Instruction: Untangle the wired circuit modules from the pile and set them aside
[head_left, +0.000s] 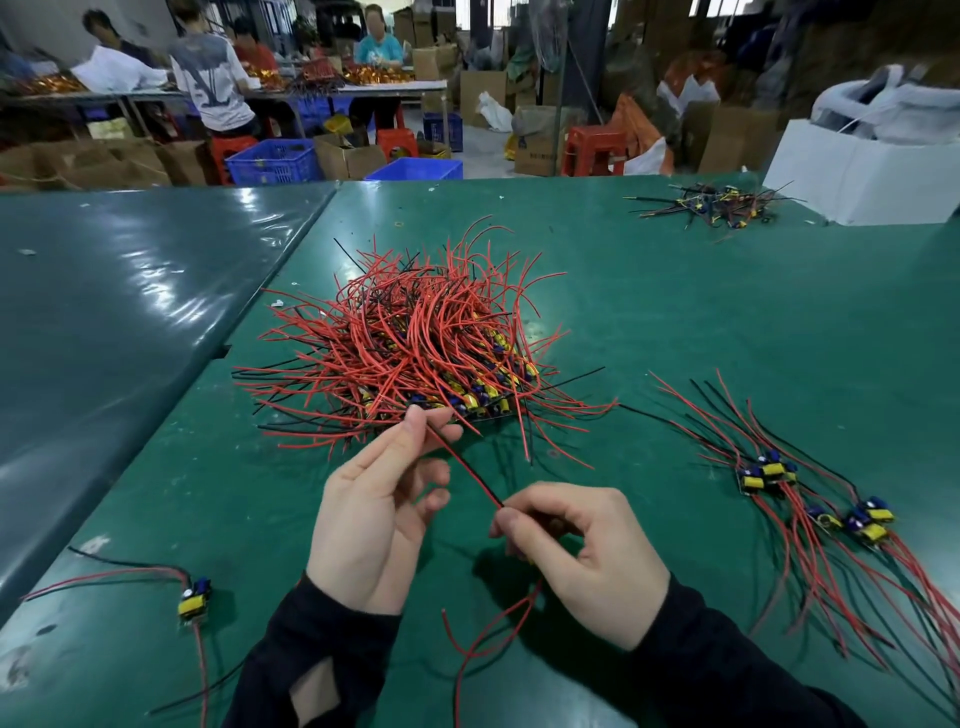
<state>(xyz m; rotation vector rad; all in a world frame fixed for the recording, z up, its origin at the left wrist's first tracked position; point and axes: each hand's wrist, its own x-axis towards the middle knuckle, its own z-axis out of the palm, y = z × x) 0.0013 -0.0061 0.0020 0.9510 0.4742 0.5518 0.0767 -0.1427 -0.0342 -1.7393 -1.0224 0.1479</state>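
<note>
Holding one red wire (465, 470) stretched between my hands, I am pinching its far end with my left hand (382, 512) at the near edge of the pile (410, 343), while my right hand (582, 558) is curling its fingers (506, 522) around the near end. The wire's long axis is running diagonally, from the pile toward me and rightward. Pulling harder, I am risking to drag neighbouring modules off the tabletop (727, 322), because the wires are crossing thickly.

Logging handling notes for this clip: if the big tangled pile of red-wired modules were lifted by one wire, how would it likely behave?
The pile would probably drag neighbours along, since its wires cross densely. The wires look springy rather than limp: many arch upward. The wire stretched between left hand and right hand runs straight, suggesting tension.
</note>
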